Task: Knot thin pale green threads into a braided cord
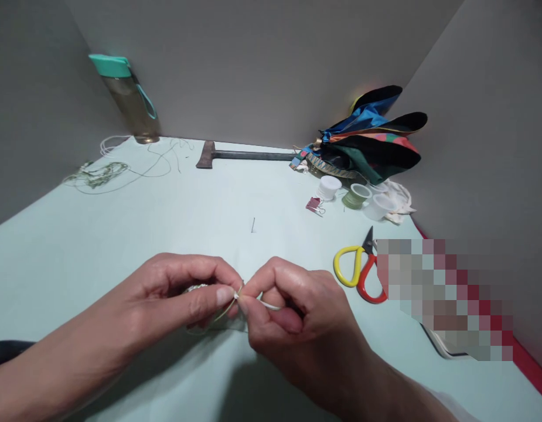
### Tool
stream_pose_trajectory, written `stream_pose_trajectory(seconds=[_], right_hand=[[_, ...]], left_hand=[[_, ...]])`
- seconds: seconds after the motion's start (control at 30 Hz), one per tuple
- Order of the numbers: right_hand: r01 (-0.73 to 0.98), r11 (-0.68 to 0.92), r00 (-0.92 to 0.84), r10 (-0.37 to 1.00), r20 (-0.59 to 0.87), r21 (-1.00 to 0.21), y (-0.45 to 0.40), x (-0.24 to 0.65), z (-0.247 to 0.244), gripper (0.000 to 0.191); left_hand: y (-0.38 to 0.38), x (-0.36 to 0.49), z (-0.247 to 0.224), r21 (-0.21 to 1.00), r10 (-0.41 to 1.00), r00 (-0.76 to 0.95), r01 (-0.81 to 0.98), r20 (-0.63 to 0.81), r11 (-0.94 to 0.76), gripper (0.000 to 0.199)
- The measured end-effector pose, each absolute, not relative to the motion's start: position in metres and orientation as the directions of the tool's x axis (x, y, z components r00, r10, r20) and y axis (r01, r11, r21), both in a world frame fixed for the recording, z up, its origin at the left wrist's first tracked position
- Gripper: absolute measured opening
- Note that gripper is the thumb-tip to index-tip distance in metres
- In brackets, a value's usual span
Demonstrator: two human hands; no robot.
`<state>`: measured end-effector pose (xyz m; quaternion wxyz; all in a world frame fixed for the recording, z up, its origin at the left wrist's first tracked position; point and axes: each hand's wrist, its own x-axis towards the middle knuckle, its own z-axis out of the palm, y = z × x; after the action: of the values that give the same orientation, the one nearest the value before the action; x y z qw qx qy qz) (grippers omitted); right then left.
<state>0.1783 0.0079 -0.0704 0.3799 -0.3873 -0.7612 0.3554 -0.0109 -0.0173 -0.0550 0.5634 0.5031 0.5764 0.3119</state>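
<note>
Low at centre of the frame, a thin white cord (266, 305) runs between my hands, with a small knot (236, 296) where they meet. A pale braided bundle (198, 287) sits half hidden behind my left hand (178, 293). That hand and my right hand (292, 319) are both closed in tight pinches, holding the cord just either side of the knot. I judge the cord light, soft and somewhat slippery, best held close to the knot. Below lies a pale green tabletop (77, 264). Toward the upper right stand a white spool (329, 187), a green thread spool (354, 196) and a clear plastic cup (380, 206), whose contents I cannot make out. Yellow-and-red scissors (361, 266) lie nearer my right hand. At upper left, a clear bottle with a teal lid (130, 99) stands beside loose green cord (97, 174).
</note>
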Motion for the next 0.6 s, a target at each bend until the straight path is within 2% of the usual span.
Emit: stream_pose_trajectory(seconds=[0.13,0.23,0.43,0.53,0.6], right_hand=[[0.329,0.564,-0.423,0.805,0.416,-0.757,0.007,0.181,-0.077,0.016],[0.349,0.592,-0.476,0.78,0.407,-0.727,0.006,0.184,-0.083,0.014],[0.408,0.625,-0.534,0.755,0.381,-0.666,0.003,0.185,-0.091,0.016],[0.398,0.607,-0.52,0.767,0.376,-0.688,0.002,0.186,-0.089,0.01],[0.357,0.54,-0.516,0.794,0.321,-0.762,0.003,0.187,-0.087,0.018]], left_hand=[[-0.014,-0.012,-0.057,0.908,0.898,0.217,0.265,-0.384,0.324,0.027],[-0.011,-0.012,-0.059,0.919,0.911,0.194,0.232,-0.365,0.319,0.023],[-0.011,-0.01,-0.059,0.929,0.921,0.161,0.169,-0.354,0.328,0.027],[-0.012,-0.009,-0.058,0.936,0.926,0.155,0.142,-0.343,0.323,0.024],[-0.014,-0.008,-0.058,0.936,0.927,0.147,0.13,-0.344,0.327,0.022]])
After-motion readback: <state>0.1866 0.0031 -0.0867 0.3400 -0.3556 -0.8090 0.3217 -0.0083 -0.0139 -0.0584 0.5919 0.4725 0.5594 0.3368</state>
